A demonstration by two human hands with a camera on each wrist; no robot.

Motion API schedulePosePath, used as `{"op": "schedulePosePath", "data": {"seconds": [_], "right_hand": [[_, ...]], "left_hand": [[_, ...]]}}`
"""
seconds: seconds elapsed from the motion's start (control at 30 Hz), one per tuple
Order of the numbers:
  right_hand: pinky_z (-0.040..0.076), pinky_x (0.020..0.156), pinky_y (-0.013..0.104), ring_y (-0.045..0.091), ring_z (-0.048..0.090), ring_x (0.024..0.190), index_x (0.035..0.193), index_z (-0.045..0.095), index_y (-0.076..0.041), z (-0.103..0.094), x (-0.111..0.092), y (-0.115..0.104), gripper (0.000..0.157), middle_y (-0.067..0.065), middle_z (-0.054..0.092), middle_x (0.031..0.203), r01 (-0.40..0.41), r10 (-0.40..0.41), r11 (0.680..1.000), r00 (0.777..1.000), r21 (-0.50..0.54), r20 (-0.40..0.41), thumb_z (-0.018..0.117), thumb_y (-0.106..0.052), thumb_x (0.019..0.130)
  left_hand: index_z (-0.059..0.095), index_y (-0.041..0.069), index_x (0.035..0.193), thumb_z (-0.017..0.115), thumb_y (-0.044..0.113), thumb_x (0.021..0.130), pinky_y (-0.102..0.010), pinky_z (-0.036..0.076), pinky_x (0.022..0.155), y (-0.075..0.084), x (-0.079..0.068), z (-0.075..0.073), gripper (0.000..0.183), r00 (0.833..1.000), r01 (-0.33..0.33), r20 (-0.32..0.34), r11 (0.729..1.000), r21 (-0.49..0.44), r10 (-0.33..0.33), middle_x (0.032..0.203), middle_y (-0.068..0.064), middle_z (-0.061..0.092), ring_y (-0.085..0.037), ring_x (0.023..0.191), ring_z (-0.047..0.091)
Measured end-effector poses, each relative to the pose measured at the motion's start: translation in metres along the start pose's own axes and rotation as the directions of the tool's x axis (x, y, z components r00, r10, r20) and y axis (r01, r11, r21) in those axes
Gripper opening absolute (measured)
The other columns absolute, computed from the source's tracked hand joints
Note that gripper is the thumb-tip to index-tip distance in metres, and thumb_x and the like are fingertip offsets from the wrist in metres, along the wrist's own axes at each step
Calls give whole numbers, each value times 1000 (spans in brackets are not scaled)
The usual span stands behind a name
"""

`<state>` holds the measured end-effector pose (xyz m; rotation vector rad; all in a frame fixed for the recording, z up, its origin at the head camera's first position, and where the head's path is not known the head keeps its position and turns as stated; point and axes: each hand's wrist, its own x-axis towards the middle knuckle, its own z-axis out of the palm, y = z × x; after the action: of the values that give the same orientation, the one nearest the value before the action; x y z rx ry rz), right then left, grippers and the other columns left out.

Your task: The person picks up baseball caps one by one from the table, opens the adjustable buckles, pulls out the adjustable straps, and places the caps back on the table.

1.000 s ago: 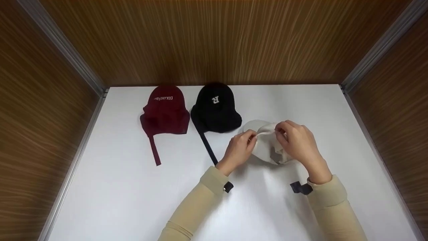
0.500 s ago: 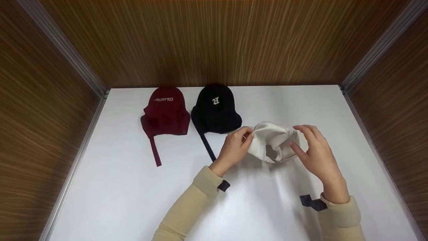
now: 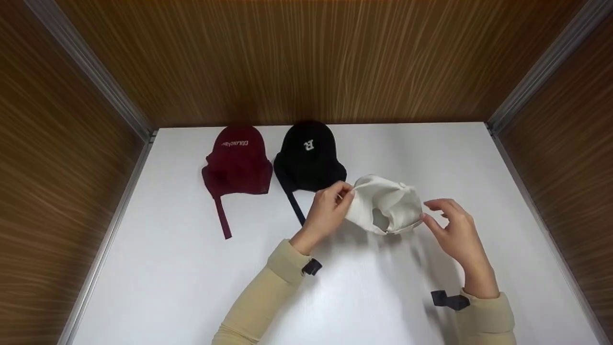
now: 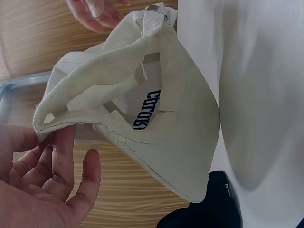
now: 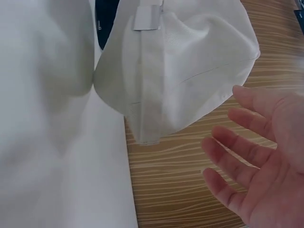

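A white baseball cap (image 3: 360, 205) is held up over the table, its hollow inside turned toward the head camera. My left hand (image 3: 325, 211) pinches the cap's edge between thumb and fingers; in the left wrist view the brim (image 4: 190, 128) points down toward the table, and dark letters show inside the opening. A metal strap buckle (image 5: 147, 19) sits at the back of the cap. To the right of the cap, my right hand (image 3: 455, 235) has spread, relaxed fingers, with the thumb tip right at the cap's edge. In the right wrist view its fingers (image 5: 237, 137) hold nothing.
A maroon cap (image 3: 237, 167) with white lettering and a black cap (image 3: 309, 158) with a white R lie side by side at the table's back, straps hanging forward. Wood-grain panels (image 3: 306, 57) enclose the white table (image 3: 158, 287) at the back and sides.
The right hand has let go of the white cap and moved right and toward me. The left hand has shifted slightly left with the cap, which now opens toward the head camera.
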<state>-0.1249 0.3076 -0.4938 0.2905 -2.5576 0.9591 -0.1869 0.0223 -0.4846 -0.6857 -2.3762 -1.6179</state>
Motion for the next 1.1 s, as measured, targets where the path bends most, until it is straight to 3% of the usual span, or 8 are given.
{"op": "schedulePosePath", "data": {"seconds": [0.17, 0.33, 0.43, 0.67, 0.83, 0.97, 1.07, 1.1], "right_hand": [[45, 76, 27, 25, 64, 90, 105, 69, 1, 5, 1, 4, 17, 8, 69, 98, -30, 28, 999, 999, 41, 39, 72, -3, 89], [45, 75, 20, 25, 64, 91, 113, 67, 2, 11, 4, 4, 26, 10, 69, 100, -27, 21, 996, 997, 87, 76, 72, -4, 89], [47, 76, 23, 26, 64, 91, 116, 65, 4, 14, 5, 4, 30, 11, 69, 100, -12, 3, 994, 996, 107, 86, 73, -2, 87], [45, 70, 19, 24, 63, 84, 113, 65, 3, 17, 8, 6, 33, 11, 67, 92, -8, 8, 998, 1000, 64, 0, 76, 3, 82], [39, 69, 13, 24, 61, 85, 107, 67, 2, 21, 10, 10, 25, 13, 65, 93, -23, 23, 1000, 999, 7, -33, 76, 1, 83], [48, 71, 32, 25, 61, 87, 100, 69, 2, 25, 12, 11, 16, 13, 65, 93, -49, 49, 999, 998, 0, -27, 74, 0, 85], [49, 71, 49, 27, 62, 87, 97, 69, 3, 28, 15, 11, 13, 14, 65, 93, -77, 77, 997, 997, 8, -27, 73, 0, 85], [49, 71, 49, 28, 62, 88, 97, 69, 4, 29, 16, 12, 12, 14, 65, 93, -87, 87, 996, 996, 12, -25, 73, 0, 86]], "left_hand": [[68, 3, 96, 60, 10, 98, -23, 49, 64, -2, 0, -1, 11, 1000, 18, -8, 1000, -23, -18, 82, -2, 66, -9, 72, 58], [68, 2, 97, 59, 9, 98, -23, 49, 64, -4, 0, -4, 11, 999, 44, -3, 998, -42, -44, 83, -3, 66, -10, 72, 57], [67, 2, 98, 59, 8, 97, -24, 48, 63, -5, 0, -6, 10, 998, 59, -5, 997, -44, -59, 82, -3, 66, -10, 71, 57], [68, 2, 98, 59, 9, 97, -24, 48, 63, -6, 0, -8, 10, 996, 83, -11, 996, -40, -84, 82, -2, 65, -9, 71, 57], [68, 3, 98, 59, 10, 97, -23, 48, 63, -7, 1, -10, 11, 996, 85, -17, 996, -42, -85, 82, -2, 65, -9, 70, 57], [68, 2, 98, 59, 10, 98, -23, 49, 64, -9, 1, -9, 12, 997, 72, -16, 996, -47, -72, 83, -2, 65, -8, 71, 57], [68, 2, 98, 59, 9, 97, -24, 49, 64, -10, 1, -9, 11, 997, 74, -9, 995, -64, -74, 83, -2, 65, -9, 71, 58], [68, 2, 98, 59, 9, 97, -24, 49, 64, -10, 1, -9, 11, 997, 74, -8, 995, -68, -75, 83, -2, 65, -9, 71, 58]]}}
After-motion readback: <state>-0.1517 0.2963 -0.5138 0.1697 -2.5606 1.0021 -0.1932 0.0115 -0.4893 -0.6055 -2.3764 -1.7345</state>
